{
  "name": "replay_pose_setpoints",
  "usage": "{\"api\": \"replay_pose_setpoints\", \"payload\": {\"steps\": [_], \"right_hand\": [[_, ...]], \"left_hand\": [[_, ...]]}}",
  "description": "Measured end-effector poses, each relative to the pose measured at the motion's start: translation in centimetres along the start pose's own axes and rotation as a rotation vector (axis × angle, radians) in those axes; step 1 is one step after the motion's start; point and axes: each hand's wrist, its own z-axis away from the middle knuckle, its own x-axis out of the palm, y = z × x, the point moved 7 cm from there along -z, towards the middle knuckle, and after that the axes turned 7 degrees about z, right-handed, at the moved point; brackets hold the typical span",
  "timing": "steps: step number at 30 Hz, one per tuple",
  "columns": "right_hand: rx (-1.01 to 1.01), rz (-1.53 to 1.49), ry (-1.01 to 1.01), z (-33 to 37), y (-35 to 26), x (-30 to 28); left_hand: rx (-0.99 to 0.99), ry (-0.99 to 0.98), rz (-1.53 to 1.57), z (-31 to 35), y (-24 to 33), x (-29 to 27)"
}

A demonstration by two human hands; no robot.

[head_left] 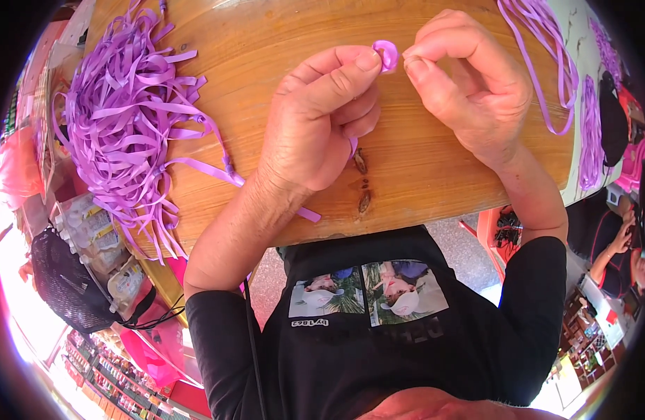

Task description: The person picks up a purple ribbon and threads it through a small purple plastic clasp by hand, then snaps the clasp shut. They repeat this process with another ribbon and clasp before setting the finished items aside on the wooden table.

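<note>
A small curled loop of purple ribbon (385,56) stands up between the thumb and forefinger of my left hand (322,115). The other fingers of that hand are curled in, and a bit of purple shows below them. Just to the right, my right hand (469,87) is raised with thumb and forefinger tips pinched together, a small gap from the loop. Whether anything tiny sits in that pinch cannot be made out. Under my left forearm a flat purple strip pokes out over the table edge. Both hands are above the wooden table (434,168).
A big heap of knotted purple ribbons (126,119) covers the table's left side. More purple strands (546,56) hang over the right side, with bundles (590,133) on a pale surface beyond. A black mesh bag (67,280) is at the left. Another person's arm (609,255) shows far right.
</note>
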Motion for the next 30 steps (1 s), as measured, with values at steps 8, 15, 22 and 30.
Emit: {"api": "replay_pose_setpoints", "payload": {"steps": [8,15,22,30], "right_hand": [[-0.018,-0.004,-0.041,0.7,1.3,0.6],[-0.123,0.062,-0.073,0.5,0.3,1.0],[0.331,0.111,-0.107,-0.9,-0.6,0.3],[0.683,-0.576,-0.075,2.1,4.2,2.0]], "left_hand": [[0.068,0.025,-0.076,0.3,0.7,0.2],[0.159,0.108,-0.198,0.5,0.9,0.7],[0.187,0.108,-0.252,0.4,1.1,0.7],[0.138,0.049,-0.232,0.4,0.9,0.4]]}}
